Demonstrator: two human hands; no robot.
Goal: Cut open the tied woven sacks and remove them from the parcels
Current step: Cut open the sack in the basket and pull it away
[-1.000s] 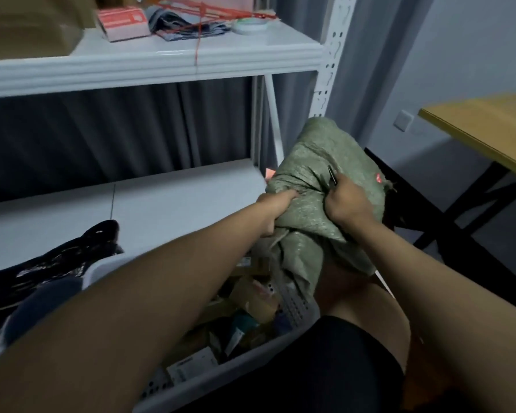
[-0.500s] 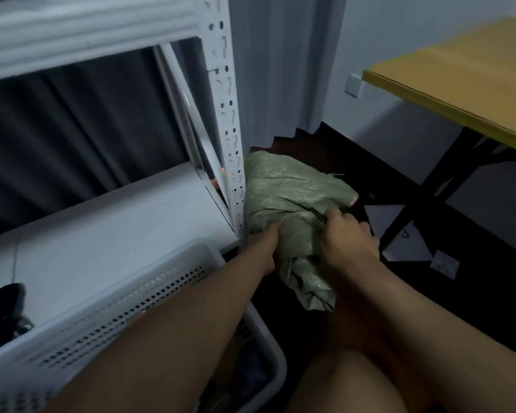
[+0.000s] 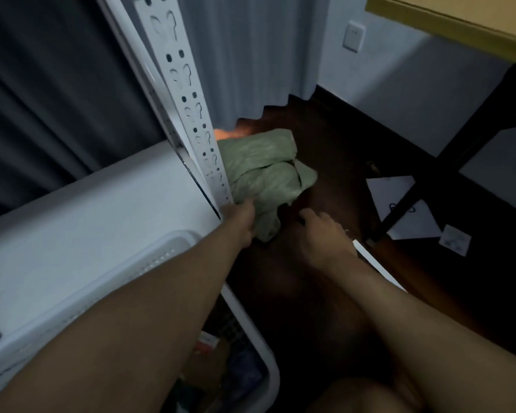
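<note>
Clutching the near edge of the green woven sack [image 3: 265,171] in the left grip [image 3: 242,217], fingers curled into the cloth, down on the dark floor [image 3: 340,138] just right of the white shelf post [image 3: 191,114]. Hovering the right grip [image 3: 322,234] just right of the sack, apart from it. Possibly hiding a thin dark tool there, but too blurred for telling closed from loose. Risking snagging loose weave on the post's slotted edge while tugging. Risking nicking the left fingers when bringing any blade close.
</note>
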